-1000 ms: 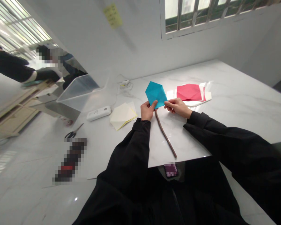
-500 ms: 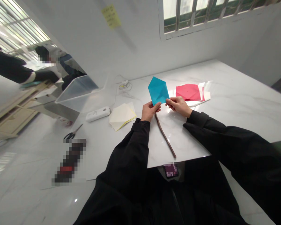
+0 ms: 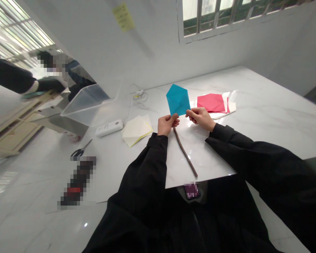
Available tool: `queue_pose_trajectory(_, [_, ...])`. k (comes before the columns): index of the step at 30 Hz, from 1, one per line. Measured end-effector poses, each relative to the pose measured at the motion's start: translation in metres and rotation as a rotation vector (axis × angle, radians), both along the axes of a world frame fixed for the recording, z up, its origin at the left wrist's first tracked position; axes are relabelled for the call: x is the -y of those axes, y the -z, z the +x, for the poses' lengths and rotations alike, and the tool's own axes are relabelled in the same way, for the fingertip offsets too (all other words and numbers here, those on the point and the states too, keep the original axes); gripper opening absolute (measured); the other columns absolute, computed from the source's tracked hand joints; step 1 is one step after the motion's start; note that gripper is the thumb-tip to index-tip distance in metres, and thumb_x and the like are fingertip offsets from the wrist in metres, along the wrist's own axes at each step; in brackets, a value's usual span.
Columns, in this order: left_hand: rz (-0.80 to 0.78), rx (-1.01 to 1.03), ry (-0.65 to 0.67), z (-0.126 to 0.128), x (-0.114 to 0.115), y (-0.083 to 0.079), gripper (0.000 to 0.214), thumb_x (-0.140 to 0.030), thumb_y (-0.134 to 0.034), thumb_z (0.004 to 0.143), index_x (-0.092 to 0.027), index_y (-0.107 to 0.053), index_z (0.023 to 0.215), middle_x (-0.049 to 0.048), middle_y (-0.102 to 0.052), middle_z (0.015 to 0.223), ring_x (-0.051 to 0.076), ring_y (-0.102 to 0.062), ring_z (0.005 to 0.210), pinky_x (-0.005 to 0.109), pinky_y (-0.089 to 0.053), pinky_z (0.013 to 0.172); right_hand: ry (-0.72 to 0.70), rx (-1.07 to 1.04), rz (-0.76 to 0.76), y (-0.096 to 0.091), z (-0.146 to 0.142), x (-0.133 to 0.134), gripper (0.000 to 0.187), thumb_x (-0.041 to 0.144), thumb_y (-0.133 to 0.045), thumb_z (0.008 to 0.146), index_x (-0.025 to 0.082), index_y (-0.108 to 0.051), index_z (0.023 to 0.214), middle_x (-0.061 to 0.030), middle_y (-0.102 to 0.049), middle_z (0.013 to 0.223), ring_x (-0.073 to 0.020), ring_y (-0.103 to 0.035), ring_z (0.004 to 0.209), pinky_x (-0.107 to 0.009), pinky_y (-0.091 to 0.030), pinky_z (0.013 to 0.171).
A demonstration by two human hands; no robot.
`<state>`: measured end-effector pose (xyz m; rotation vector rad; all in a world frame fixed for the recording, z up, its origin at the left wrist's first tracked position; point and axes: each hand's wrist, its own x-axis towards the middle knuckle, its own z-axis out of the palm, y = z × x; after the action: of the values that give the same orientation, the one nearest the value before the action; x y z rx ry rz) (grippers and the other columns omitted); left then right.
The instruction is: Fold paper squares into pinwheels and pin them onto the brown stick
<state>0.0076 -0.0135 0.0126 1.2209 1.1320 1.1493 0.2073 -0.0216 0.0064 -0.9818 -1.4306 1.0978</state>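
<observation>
A folded sheet of blue paper [image 3: 178, 100], pointed at the top, is held up above the table by its lower edge. My left hand [image 3: 168, 124] pinches its lower left corner between thumb and fingers. At the lower right corner, my right hand [image 3: 201, 117] grips it the same way. A thin brown stick [image 3: 184, 151] lies on the table below, its upper end partly hidden by my left hand. Just behind my right hand rests red paper [image 3: 212, 103] on top of white sheets.
Cream and yellow paper [image 3: 137, 130] lies left of my hands, beside a white oblong device [image 3: 109, 128]. Scissors [image 3: 80, 151] and a clear plastic bin [image 3: 86, 105] are farther left. A small white gadget with a cable [image 3: 139, 93] sits by the wall. Other people are at the far left.
The blue paper has tilted slightly more upright, its top edge a little higher. Both hands keep their hold on it. The stick and the other papers stay in place.
</observation>
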Motion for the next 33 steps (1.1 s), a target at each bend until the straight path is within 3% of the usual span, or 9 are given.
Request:
queue_pose_trajectory(18, [-0.012,-0.027,0.019,-0.0019,0.0024,-0.007,0.061,-0.071,-0.08,0.07,-0.012,-0.073,0.082,0.0117,-0.075,0.076,0.015,-0.068,0.061,0.026,-0.053,0.061,0.012,0.014,-0.013,-0.0048,0.0033,0.0018,0.054,0.069,-0.069,0.083,0.015,-0.071,0.078,0.0009,-0.054,0.058,-0.0081,-0.042,0.045,-0.024,-0.03,0.041])
queue_pose_trajectory(23, [-0.043,0.066,0.092,-0.0005,0.004,-0.0091,0.058,-0.06,-0.088,0.066,-0.014,-0.074,0.099,0.0115,-0.078,0.095,0.016,-0.073,0.073,0.027,-0.057,0.071,-0.072,0.012,-0.043,-0.0054,0.0047,0.0034,0.054,0.068,-0.07,0.083,0.015,-0.071,0.079,0.0012,-0.053,0.058,-0.0078,-0.042,0.046,-0.024,-0.029,0.041])
queue_pose_trajectory(28, [-0.05,0.088,0.091,0.0024,0.0035,-0.003,0.055,-0.052,-0.091,0.065,-0.009,-0.074,0.093,0.0134,-0.077,0.087,0.021,-0.074,0.075,0.035,-0.061,0.077,-0.193,0.052,-0.095,-0.0046,0.0021,0.0064,0.055,0.069,-0.071,0.082,0.015,-0.071,0.079,0.0011,-0.055,0.058,-0.0077,-0.042,0.046,-0.023,-0.032,0.042])
queue_pose_trajectory(33, [-0.06,0.081,0.063,0.0025,0.0032,0.0001,0.054,-0.05,-0.092,0.064,-0.007,-0.075,0.092,0.0135,-0.077,0.086,0.02,-0.073,0.071,0.036,-0.062,0.077,-0.203,0.063,-0.137,-0.0051,-0.0005,0.0069,0.055,0.069,-0.072,0.08,0.014,-0.069,0.076,0.0017,-0.054,0.056,-0.0077,-0.044,0.046,-0.023,-0.035,0.043])
